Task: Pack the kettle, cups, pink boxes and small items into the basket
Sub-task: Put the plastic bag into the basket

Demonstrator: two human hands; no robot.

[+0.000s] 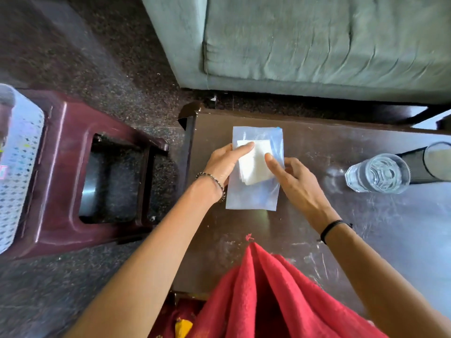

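A clear plastic pouch [253, 191] with white folded papers [255, 164] inside lies on the dark wooden table [366, 228]. My left hand [224, 162] grips the pouch's left edge, its forefinger resting on the white papers. My right hand [295, 179] pinches the pouch's right edge, forefinger pointing up over it. At the far left edge, a white perforated basket [17, 167] sits on a maroon plastic stool [73, 179]. A clear glass [377, 173] lies on its side on the table's right.
A dark cylindrical object [419, 164] lies beside the glass at the right edge. A grey-green sofa [317, 45] stands beyond the table. Red cloth [268, 301] hangs at the table's near edge. Speckled dark floor [97, 69] lies between stool and table.
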